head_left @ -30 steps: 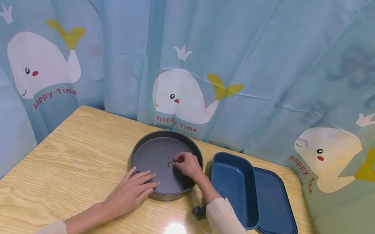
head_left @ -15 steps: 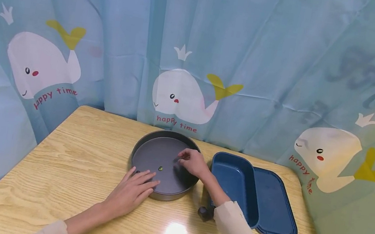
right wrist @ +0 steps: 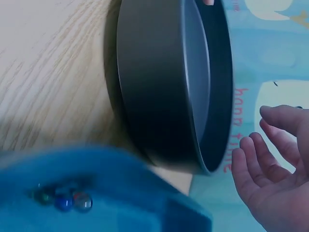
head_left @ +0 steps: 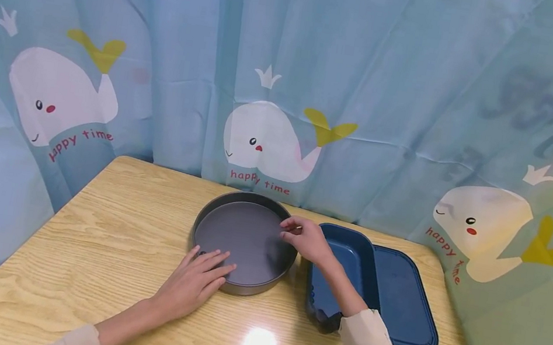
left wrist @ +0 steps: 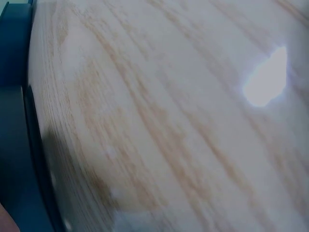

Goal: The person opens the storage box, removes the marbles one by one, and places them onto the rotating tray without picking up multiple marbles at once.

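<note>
A round dark grey cake pan (head_left: 246, 233) stands on the wooden table. My left hand (head_left: 194, 285) rests on its near left rim, fingers spread and reaching inside. Above the pan's right rim is my right hand (head_left: 309, 239), fingers loosely bent, thumb apart and nothing visible between them. The right wrist view also shows this right hand (right wrist: 275, 164) beside the pan (right wrist: 159, 82). Several glass marbles, among them a blue marble (right wrist: 63, 203) and a clear marble (right wrist: 82, 202), lie in the blue box (right wrist: 135, 212). No marble shows inside the pan from the head view.
Right of the pan stands the open blue box (head_left: 345, 247), partly covered by my right forearm. Its flat blue lid (head_left: 404, 296) lies at its right side. A light blue curtain (head_left: 289, 80) with printed whales hangs behind the table (head_left: 105, 219).
My right hand has drawn back to the right, from over the pan's middle to its rim. A small green marble rolled left towards my left hand and no longer shows. The left hand stayed still.
</note>
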Available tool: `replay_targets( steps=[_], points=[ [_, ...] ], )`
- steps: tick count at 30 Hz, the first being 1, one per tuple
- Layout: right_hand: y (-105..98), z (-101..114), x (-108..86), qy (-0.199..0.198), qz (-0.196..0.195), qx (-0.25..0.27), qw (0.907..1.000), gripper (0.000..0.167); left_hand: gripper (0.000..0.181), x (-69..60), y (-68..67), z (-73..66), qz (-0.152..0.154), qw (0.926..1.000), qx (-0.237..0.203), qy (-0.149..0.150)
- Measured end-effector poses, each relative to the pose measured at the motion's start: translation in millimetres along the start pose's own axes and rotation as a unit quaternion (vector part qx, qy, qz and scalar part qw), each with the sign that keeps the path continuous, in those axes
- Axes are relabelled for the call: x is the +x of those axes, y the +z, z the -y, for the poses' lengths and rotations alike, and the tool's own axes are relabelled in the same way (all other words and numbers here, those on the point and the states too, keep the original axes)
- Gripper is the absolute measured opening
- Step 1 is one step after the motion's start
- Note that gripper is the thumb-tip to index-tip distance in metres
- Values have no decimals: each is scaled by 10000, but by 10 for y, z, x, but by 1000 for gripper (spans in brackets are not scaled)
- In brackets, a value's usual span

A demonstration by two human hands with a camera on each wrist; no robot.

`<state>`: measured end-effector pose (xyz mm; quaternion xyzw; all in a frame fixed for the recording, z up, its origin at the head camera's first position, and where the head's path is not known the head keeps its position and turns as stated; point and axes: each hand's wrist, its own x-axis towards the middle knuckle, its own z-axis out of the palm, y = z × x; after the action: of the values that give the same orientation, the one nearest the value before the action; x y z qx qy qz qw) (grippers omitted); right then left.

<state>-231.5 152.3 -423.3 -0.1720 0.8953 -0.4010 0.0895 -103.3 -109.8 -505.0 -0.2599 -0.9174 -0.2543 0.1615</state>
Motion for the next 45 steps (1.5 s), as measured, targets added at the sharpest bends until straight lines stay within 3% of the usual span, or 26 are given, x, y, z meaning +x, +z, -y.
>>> replay_targets(
  steps=[21, 33, 45],
  points=[
    [-470, -335, -504, 406, -27, 133, 9991, 21, 32, -7, 20, 11, -27, 9997, 180, 139],
    [-479, -515, -731, 471, 49, 142, 9988, 20, 31, -4, 16, 20, -56, 9998, 119, 130],
    [-376, -709, -875, 527, 516, 308, 9968, 27, 31, -10, 9, 10, -54, 9999, 91, 115]
  ],
)
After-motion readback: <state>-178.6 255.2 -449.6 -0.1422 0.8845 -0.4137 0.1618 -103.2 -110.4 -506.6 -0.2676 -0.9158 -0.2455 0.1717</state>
